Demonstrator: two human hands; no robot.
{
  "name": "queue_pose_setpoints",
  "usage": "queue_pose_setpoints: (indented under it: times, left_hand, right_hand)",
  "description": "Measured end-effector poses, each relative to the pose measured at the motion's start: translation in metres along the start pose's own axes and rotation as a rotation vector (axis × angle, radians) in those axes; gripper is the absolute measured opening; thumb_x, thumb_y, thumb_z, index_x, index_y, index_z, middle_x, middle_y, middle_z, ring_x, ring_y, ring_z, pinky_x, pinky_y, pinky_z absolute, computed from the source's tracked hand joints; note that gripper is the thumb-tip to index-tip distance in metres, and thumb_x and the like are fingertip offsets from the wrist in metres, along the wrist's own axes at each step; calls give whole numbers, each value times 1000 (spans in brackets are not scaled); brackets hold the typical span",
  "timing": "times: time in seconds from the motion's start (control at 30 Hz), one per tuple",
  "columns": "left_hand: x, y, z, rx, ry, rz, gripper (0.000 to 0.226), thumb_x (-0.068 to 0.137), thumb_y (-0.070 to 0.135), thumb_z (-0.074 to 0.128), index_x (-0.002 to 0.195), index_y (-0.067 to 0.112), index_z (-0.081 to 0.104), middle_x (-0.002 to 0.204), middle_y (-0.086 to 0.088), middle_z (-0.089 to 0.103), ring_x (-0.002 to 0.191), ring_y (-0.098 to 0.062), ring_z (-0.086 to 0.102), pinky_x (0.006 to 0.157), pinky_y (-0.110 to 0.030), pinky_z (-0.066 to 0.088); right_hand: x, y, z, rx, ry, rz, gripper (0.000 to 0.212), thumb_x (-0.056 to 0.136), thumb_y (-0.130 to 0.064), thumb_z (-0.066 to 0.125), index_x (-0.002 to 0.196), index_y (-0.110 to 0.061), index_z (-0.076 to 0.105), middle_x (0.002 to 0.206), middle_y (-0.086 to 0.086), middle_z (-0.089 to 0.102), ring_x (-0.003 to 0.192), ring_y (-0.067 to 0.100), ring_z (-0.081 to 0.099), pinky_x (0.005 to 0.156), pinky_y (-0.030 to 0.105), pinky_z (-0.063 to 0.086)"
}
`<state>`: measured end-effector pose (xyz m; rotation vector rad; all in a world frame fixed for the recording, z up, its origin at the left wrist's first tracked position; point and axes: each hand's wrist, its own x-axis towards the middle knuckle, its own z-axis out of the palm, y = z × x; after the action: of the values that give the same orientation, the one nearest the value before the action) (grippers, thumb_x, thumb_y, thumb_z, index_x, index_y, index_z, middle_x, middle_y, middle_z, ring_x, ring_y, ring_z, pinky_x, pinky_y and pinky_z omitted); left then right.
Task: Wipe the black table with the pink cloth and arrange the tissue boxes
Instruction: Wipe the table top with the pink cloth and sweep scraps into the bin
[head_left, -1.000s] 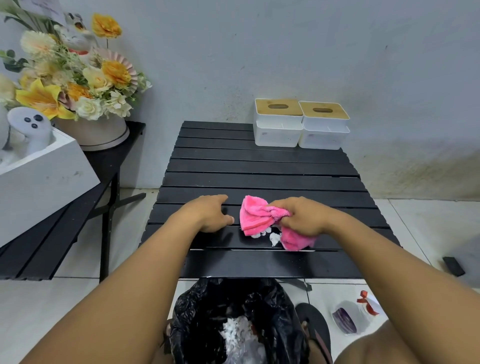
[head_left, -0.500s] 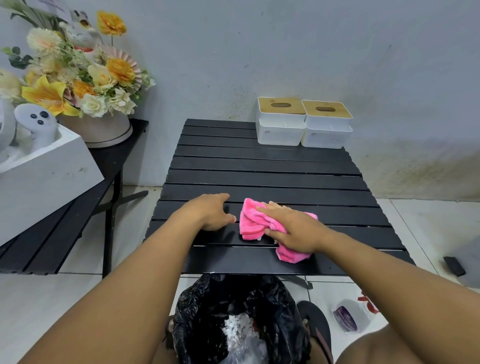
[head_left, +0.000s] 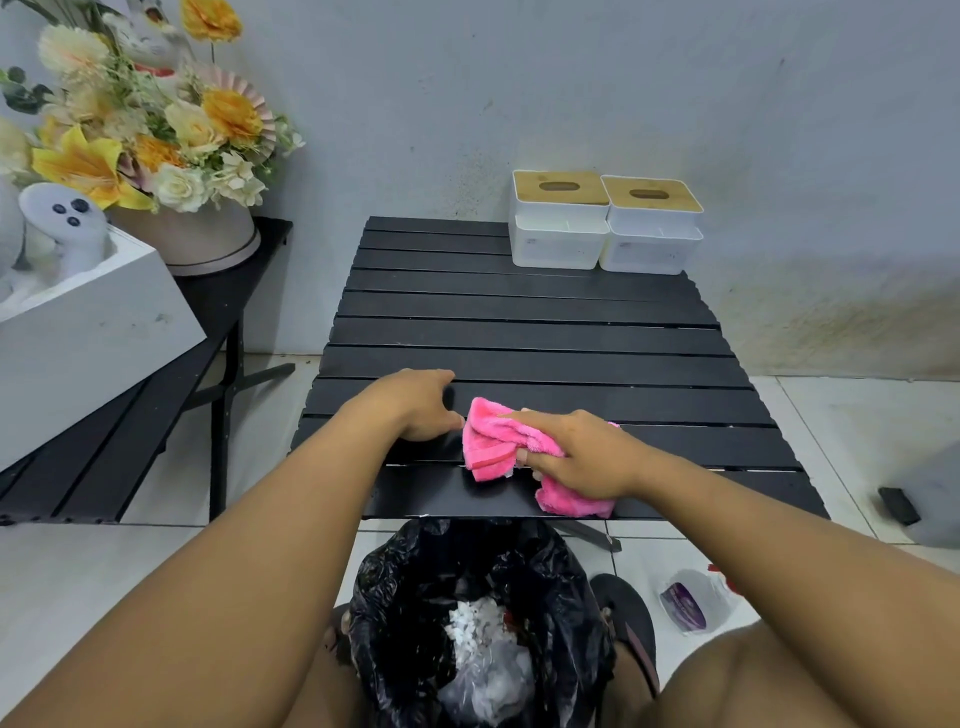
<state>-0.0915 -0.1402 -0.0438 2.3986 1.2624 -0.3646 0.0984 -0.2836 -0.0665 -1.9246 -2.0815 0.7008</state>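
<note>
Right hand: the right hand (head_left: 582, 452) is lying palm down on the pink cloth (head_left: 491, 441) and pressing it against the table. Its forefinger is stretching across the top of the cloth, while the other fingers are curling into a fold and pinching the bunched fabric.
Left hand: the left hand (head_left: 415, 402) is resting palm down on the slats just left of the cloth. Its fingers are bending loosely and holding nothing, and its thumb tip is pointing at the cloth's edge, nearly touching it.
Pink cloth: it is sitting crumpled near the front edge of the black table (head_left: 519, 332), a little right of centre. One end is sticking out to the left of the right hand and another is showing below the wrist.
Tissue boxes: two white tissue boxes with wooden lids, one (head_left: 558, 234) and the other (head_left: 649, 239), are standing side by side and touching at the far right corner of the table, against the wall and well apart from both hands.
Below the table: a black bag (head_left: 405, 597) is gaping open on the floor under the front edge, with white scraps lying inside it.
To the left: a bunch of flowers (head_left: 156, 119) and a white box (head_left: 93, 322) are sitting on a second black table (head_left: 104, 457).
</note>
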Motion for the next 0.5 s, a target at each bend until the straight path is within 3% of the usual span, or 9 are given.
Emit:
queue_pose_setpoints:
  times: [0.07, 0.13, 0.23, 0.3, 0.4, 0.5]
  left_hand:
    - [-1, 0, 0, 0, 5, 5, 74, 91, 49, 55, 155, 29, 23, 154, -3, 40, 141, -26, 35, 109, -36, 34]
    - [-1, 0, -1, -7, 9, 3, 73, 92, 48, 55, 155, 30, 24, 153, -3, 41, 142, -26, 34, 109, -37, 33]
    - [-1, -1, -1, -17, -2, -2, 73, 92, 50, 55, 154, 30, 24, 153, -3, 41, 142, -26, 33, 109, -38, 33]
    - [0, -2, -2, -22, -6, -7, 73, 91, 51, 55, 154, 31, 23, 153, -4, 41, 142, -26, 34, 109, -38, 34]
    - [2, -1, -2, -18, -8, -10, 69, 93, 45, 53, 154, 31, 24, 153, -4, 40, 142, -26, 33, 110, -39, 33]
    - [3, -2, -2, -5, -18, -15, 66, 94, 35, 50, 154, 31, 23, 155, -3, 38, 143, -27, 31, 111, -39, 32]
  right_hand:
    - [1, -1, -12, 74, 73, 13, 30, 98, -34, 54, 128, -36, 57, 81, -28, 63, 70, -7, 59, 68, 18, 42]
    - [2, 2, -33, 157, 159, 55, 20, 99, -34, 53, 117, -36, 61, 89, -19, 67, 75, -4, 61, 71, 25, 48]
    - [-7, 17, -62, 228, 233, 140, 13, 99, -32, 53, 103, -40, 63, 84, -20, 68, 69, -7, 60, 71, 26, 48]
    - [-15, 34, -64, 209, 237, 230, 14, 98, -33, 54, 105, -36, 66, 88, -17, 70, 72, -5, 62, 76, 33, 51]
    - [-20, 46, -45, 163, 188, 343, 18, 98, -36, 53, 110, -31, 65, 99, -12, 70, 90, 11, 64, 90, 39, 50]
    - [-16, 36, -28, 153, 203, 362, 17, 99, -36, 50, 105, -27, 63, 98, -8, 69, 93, 18, 62, 87, 38, 49]
